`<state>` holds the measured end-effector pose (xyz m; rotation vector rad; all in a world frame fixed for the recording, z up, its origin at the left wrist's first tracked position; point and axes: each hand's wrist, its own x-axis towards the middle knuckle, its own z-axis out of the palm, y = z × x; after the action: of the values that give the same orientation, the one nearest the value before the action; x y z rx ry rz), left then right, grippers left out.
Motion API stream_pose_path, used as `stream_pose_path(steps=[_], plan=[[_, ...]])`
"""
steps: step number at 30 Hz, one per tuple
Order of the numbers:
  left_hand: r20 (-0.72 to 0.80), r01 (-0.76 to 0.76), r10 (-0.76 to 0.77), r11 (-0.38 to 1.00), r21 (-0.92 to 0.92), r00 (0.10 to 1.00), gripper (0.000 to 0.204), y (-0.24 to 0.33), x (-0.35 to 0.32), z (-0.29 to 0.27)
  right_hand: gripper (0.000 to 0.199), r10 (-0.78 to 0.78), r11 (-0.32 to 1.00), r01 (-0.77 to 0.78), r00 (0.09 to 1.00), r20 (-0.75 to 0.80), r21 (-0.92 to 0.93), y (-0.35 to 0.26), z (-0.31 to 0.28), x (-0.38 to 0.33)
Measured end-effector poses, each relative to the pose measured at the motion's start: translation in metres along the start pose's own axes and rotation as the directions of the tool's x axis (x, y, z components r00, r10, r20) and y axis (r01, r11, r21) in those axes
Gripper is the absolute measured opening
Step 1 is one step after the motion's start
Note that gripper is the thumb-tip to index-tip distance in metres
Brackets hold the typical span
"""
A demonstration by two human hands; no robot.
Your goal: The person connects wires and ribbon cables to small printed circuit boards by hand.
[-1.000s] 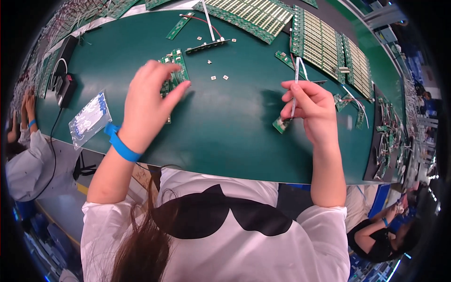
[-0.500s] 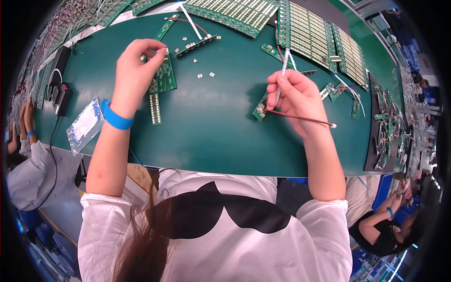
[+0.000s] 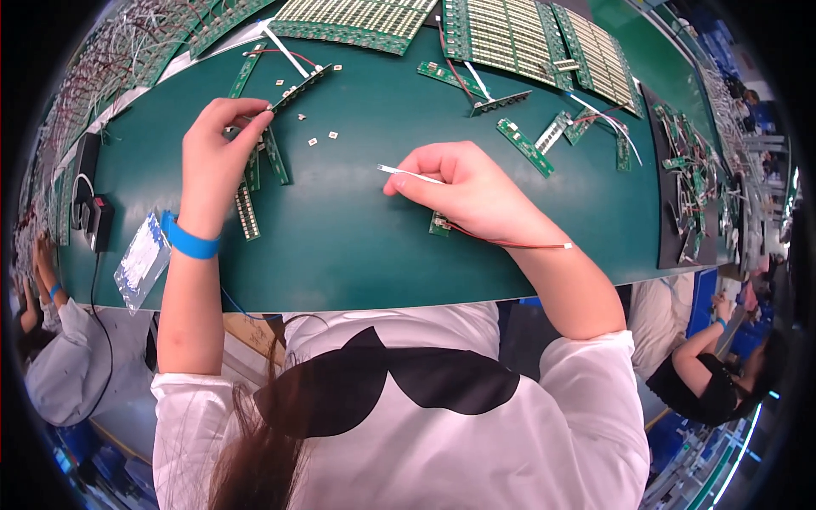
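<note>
My left hand pinches thumb and forefinger around a tiny white piece beside the end of a narrow green circuit board that carries a white cable. Green board strips lie just below these fingers; whether they are touched is hidden. My right hand is closed on a white cable, its tip pointing left past the thumb. From under that hand shows a small green board, with a red-and-black wire running right to a white plug.
Several small white pieces are scattered on the green tabletop. LED panels line the far edge. Loose boards lie right, others on a black tray. A clear bag and black power strip sit left. People sit either side.
My right hand has moved left and turned, bringing the white cable from upright to nearly level. My left thumb and forefinger have come down to the board's end and closed on a tiny piece.
</note>
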<state>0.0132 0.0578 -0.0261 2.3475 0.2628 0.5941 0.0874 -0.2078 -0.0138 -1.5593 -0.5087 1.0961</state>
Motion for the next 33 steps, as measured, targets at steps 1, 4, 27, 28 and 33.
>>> stream_pose_path(steps=[1,4,27,28,33], plan=[[-0.019,-0.017,0.017,1.0,-0.016,1.0,0.014,0.001,-0.002,-0.002,0.019,0.002,1.0,-0.002,1.0,-0.007,0.003,0.0,0.002,0.0],[-0.019,0.039,-0.042,0.987,-0.157,0.999,0.014,0.02,-0.006,0.006,0.019,-0.033,0.999,0.032,0.997,-0.076,-0.016,0.0,0.009,0.004],[0.338,-0.1,0.149,0.982,-0.159,0.929,0.032,0.082,-0.021,0.038,0.018,-0.426,0.285,-0.41,0.756,-0.498,-0.866,0.004,-0.053,-0.024],[0.397,-0.033,0.131,0.969,-0.243,0.909,0.033,0.082,-0.022,0.041,0.018,-0.426,0.285,-0.396,0.763,-0.486,-0.873,0.0,-0.048,-0.023],[0.625,0.445,-0.048,0.745,-0.497,0.779,0.037,0.08,-0.027,0.051,0.018,-0.419,0.666,0.022,0.838,-0.35,-0.745,-0.015,-0.005,-0.022]])
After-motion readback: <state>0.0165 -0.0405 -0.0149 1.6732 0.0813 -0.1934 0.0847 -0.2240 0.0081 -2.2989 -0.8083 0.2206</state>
